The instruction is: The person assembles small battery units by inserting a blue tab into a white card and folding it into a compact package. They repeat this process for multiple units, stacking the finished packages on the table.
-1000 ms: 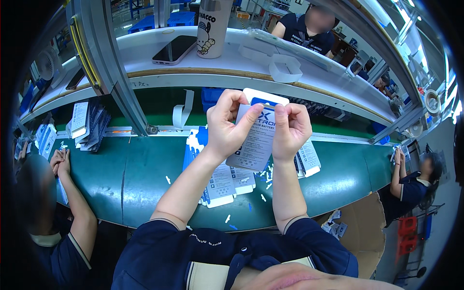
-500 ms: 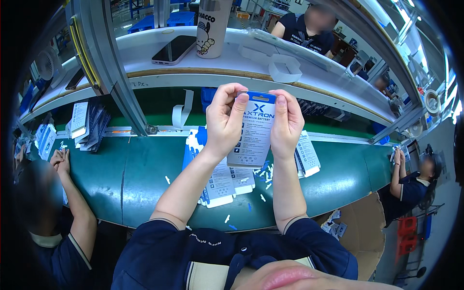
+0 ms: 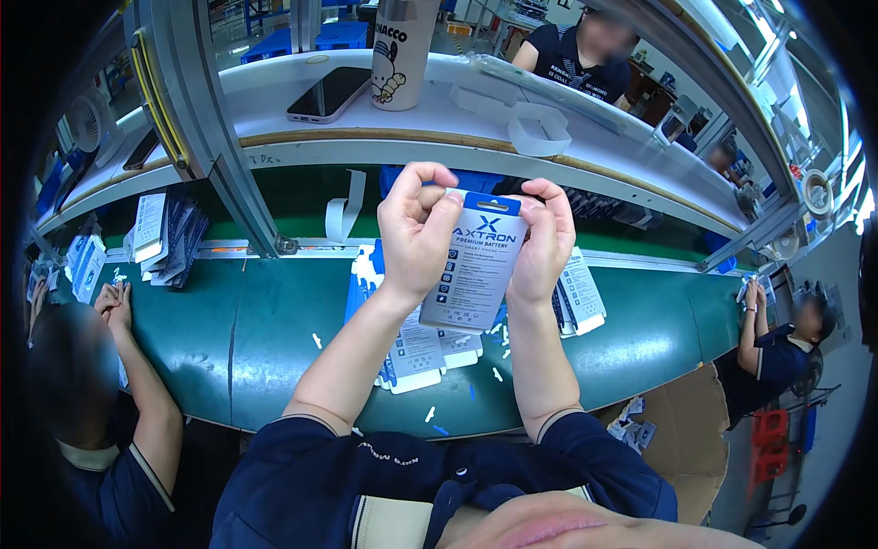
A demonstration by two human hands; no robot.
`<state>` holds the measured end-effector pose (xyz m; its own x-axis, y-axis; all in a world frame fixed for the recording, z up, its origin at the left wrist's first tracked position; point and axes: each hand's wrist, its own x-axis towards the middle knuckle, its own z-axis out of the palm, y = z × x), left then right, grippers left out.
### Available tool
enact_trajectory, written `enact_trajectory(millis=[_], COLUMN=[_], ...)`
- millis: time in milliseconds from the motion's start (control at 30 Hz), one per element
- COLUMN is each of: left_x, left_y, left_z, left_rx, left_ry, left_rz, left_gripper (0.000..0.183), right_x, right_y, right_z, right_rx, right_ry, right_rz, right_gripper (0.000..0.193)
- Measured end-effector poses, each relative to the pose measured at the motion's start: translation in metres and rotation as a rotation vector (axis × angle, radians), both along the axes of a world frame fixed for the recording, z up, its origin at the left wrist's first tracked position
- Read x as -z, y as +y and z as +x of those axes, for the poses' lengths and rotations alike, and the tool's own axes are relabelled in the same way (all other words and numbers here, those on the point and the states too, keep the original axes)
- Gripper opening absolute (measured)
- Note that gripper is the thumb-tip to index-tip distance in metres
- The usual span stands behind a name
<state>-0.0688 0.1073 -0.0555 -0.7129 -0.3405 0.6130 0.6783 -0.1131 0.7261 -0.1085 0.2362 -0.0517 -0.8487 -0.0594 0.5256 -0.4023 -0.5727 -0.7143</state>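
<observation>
A flat white and blue cardboard battery box [image 3: 476,274] with a hang slot in its blue top hangs between my hands above the workbench. My left hand [image 3: 416,233] pinches its upper left corner, thumb in front and fingers curled. Along its upper right edge, my right hand [image 3: 543,240] grips with the thumb, the forefinger bent above. Beneath them lie overlapping flat boxes [image 3: 416,352], partly hidden by my left forearm. More boxes [image 3: 582,293] are stacked right of my right wrist. Small white and blue cardboard scraps [image 3: 497,373] are scattered near the front edge.
A shelf [image 3: 320,146] above the green bench [image 3: 302,320] bears a phone [image 3: 331,94], a tumbler [image 3: 402,55] and a paper strip loop [image 3: 540,130]. An open carton [image 3: 681,430] stands at the lower right. Co-workers sit at both sides; another is across the shelf.
The box has tilted, its lower end swinging left and slightly down. My fingers have curled up more above its top edge; the right forefinger has lifted.
</observation>
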Motion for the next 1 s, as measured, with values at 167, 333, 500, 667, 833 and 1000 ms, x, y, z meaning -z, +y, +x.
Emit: enact_trajectory(millis=[167, 333, 500, 667, 833, 1000], left_x=[0.006, 0.001, 0.002, 0.009, -0.009, 0.004], left_y=[0.003, 0.003, 0.001, 0.005, 0.001, -0.010], left_z=[-0.013, -0.009, -0.011, -0.015, -0.001, -0.020], left_rx=[-0.031, -0.012, 0.047, 0.045, 0.098, -0.018], left_ry=[0.187, 0.219, 0.241, 0.184, -0.041, -0.161], left_rz=[-0.029, -0.067, -0.066, -0.060, -0.300, -0.151], left_gripper=[0.006, 0.018, 0.031, 0.023, 0.030, 0.039], right_x=[0.007, 0.005, 0.004, 0.006, 0.004, -0.010], right_y=[0.004, -0.003, -0.002, 0.002, 0.009, 0.023], right_z=[-0.005, -0.002, -0.006, -0.016, -0.019, -0.024], right_rx=[-0.044, -0.059, 0.022, 0.056, 0.207, 0.267], right_ry=[0.033, 0.107, 0.281, 0.253, 0.191, 0.182], right_rz=[0.025, 0.013, 0.055, 0.120, 0.076, 0.560], right_gripper=[0.006, 0.021, 0.037, 0.036, 0.024, 0.061])
